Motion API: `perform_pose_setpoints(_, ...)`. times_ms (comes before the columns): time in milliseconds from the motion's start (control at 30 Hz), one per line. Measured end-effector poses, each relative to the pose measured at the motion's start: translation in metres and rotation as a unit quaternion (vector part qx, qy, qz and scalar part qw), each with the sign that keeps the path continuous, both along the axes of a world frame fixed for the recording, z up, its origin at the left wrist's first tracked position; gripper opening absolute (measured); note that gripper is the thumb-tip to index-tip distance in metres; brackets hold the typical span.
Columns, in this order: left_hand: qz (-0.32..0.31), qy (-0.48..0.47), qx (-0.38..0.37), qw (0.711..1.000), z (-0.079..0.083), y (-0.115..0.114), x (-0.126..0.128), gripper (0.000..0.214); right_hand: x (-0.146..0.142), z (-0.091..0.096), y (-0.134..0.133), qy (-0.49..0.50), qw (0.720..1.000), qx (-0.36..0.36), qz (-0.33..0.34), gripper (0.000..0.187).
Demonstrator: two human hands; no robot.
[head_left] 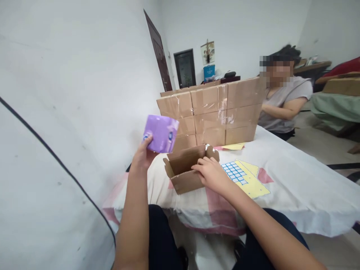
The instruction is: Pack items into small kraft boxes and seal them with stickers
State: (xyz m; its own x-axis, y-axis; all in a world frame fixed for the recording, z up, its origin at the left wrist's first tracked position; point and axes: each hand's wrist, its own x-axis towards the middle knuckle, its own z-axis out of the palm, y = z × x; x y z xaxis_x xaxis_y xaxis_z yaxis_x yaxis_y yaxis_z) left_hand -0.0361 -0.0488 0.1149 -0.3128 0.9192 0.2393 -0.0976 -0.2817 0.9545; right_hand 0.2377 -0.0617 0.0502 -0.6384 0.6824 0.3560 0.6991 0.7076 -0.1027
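Observation:
My left hand (pixel 143 152) grips a flat purple packet (pixel 161 133) by its lower left edge, raised above the table and left of the box. What the packet contains does not show. A small brown cardboard box (pixel 187 182) stands on the table with its top open and its end flaps up. My right hand (pixel 210 172) is at the box's right front rim, fingers curled over the edge. Just right of that hand lies a yellow sheet (pixel 254 183) with a grid of blue-edged white stickers (pixel 234 171).
Behind the box rises a wall of taped cardboard cartons (pixel 210 116). A pale cloth with pink patches (pixel 289 168) covers the table. Another person (pixel 287 101) sits beyond the cartons at right. The white wall (pixel 70 112) with a black cable (pixel 56 161) borders my left side.

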Motion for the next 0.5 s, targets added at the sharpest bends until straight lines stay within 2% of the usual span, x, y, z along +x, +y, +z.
perform_pose_setpoints(100, -0.065, 0.085, -0.112, 0.988, 0.006, 0.000, 0.024, 0.061, 0.000, 0.001, 0.000, -0.003, 1.000, 0.003, 0.010, 0.030)
perform_pose_setpoints(233, -0.115, 0.170, -0.214, 0.955, -0.006, 0.010, 0.048, 0.060, 0.004, 0.002, 0.003, -0.005, 1.000, -0.007, 0.007, 0.025)
perform_pose_setpoints(333, -0.131, 0.205, -0.237, 0.940, -0.017, 0.017, 0.053, 0.053, 0.009, 0.002, 0.007, -0.001, 1.000, -0.014, 0.002, 0.025)
perform_pose_setpoints(500, -0.123, 0.262, -0.231, 0.929, -0.032, 0.026, 0.050, 0.036, 0.013, 0.005, 0.008, -0.004, 1.000, -0.008, 0.010, 0.022)
